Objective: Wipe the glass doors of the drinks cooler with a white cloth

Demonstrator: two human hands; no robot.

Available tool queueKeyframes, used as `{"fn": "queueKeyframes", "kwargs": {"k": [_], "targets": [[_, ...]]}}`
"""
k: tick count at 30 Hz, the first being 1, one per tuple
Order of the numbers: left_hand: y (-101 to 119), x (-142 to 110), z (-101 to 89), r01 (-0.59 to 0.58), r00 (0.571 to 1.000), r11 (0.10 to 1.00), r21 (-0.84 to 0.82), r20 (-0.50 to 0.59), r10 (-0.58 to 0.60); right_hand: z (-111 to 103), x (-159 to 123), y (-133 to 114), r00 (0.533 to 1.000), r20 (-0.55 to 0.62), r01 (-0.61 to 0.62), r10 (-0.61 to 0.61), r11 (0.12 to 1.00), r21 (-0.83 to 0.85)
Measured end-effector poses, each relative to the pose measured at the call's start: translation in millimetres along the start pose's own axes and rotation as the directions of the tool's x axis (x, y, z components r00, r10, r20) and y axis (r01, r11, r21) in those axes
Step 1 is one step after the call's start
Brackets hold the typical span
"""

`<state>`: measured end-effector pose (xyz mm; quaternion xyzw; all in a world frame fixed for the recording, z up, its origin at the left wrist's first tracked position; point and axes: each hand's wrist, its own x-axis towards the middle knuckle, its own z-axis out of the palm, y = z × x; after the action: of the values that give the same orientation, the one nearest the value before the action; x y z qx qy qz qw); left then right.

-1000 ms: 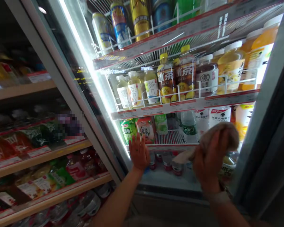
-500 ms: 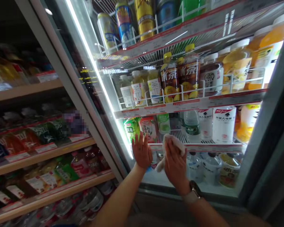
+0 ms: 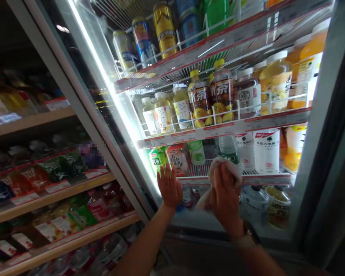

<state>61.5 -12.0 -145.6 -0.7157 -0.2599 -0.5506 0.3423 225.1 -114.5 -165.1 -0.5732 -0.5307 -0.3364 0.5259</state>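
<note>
A pale cloth lies bunched under my right hand, whose fingers press it against the glass door of a lit drinks fridge. One end of the cloth hangs down to the left of the hand. My left hand is spread flat on the glass, fingers up, with nothing in it. Behind it, through the glass, stand a green bottle and a red-labelled bottle. A watch is on my right wrist.
Inside the fridge, bottles and cans fill wire shelves with price strips. The door's dark right frame runs down the right side. To the left, beyond a metal upright, wooden shelves hold more bottles.
My right hand has moved right across the glass with the cloth. My left hand stays at nearly the same place. The camera view has shifted slightly.
</note>
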Motion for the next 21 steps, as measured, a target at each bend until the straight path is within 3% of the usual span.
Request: {"fn": "queueKeyframes", "kwargs": {"k": [4,7,10,14,17,21], "targets": [[1,1,0.4,-0.002,1.0,0.999,-0.033,-0.006,0.002,-32,29,41,0.95,-0.251,-0.183,0.187,0.982,0.039],[2,2,0.3,-0.004,1.0,0.999,-0.048,-0.013,0.004,-38,37,51,0.941,-0.262,-0.206,0.213,0.977,0.053],[2,1,0.2,0.001,1.0,0.999,-0.054,-0.011,-0.001,-23,27,32,0.972,-0.175,-0.159,0.159,0.987,0.012],[3,-1,0.8,0.016,1.0,0.999,-0.036,0.003,-0.016,11,-3,-15,1.0,0.0,-0.005,0.005,0.999,-0.037],[2,-1,1.0,0.013,1.0,1.0,-0.017,-0.005,-0.013,33,-29,-43,0.979,0.149,0.142,-0.143,0.99,0.019],[2,0,0.2,-0.006,1.0,1.0,-0.003,-0.017,0.006,48,-49,-57,0.96,0.182,0.198,-0.212,0.976,0.091]]}}
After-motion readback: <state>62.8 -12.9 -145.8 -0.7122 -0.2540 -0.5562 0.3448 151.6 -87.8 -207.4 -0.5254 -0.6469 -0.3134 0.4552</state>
